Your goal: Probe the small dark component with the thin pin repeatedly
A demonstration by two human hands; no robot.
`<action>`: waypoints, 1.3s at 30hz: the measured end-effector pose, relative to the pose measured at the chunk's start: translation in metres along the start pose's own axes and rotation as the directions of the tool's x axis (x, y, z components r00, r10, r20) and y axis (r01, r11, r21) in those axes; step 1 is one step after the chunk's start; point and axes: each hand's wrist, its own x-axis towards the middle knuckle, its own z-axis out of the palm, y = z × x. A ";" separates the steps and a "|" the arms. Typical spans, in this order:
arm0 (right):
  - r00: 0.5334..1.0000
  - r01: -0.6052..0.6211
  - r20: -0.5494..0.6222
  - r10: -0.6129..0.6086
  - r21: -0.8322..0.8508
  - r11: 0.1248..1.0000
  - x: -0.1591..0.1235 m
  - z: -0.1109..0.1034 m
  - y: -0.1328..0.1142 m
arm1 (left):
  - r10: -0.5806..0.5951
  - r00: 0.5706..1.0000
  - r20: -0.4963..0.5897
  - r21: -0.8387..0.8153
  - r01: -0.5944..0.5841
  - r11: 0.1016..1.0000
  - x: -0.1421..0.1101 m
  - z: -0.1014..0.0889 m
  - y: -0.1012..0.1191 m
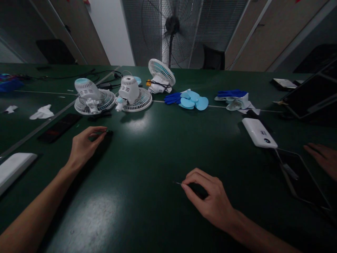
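My left hand rests on the dark green table, fingers curled, pinching a small dark object at its fingertips. My right hand lies nearer me, fingers curled around a thin dark tool whose metal tip pokes out to the left. Beyond the hands sit three small white desk fans: one lying face down at the left, one in the middle, and one tilted at the back. A light blue fan blade lies to their right.
Another person's hand rests at the right edge beside a dark tablet. A white power bank, blue gloves, a black phone, crumpled tissues and a white slab lie around. A large standing fan stands behind the table.
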 end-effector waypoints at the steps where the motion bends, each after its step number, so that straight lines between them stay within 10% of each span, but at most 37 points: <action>1: 1.000 -0.002 -0.001 0.002 0.002 1.000 0.000 0.000 0.000 | 0.000 1.000 -0.004 0.003 0.000 1.000 0.000 0.000 0.000; 39: 1.000 0.000 -0.003 0.000 -0.015 1.000 0.000 0.001 0.001 | -0.345 0.932 0.113 -0.174 0.361 0.916 0.009 -0.004 0.006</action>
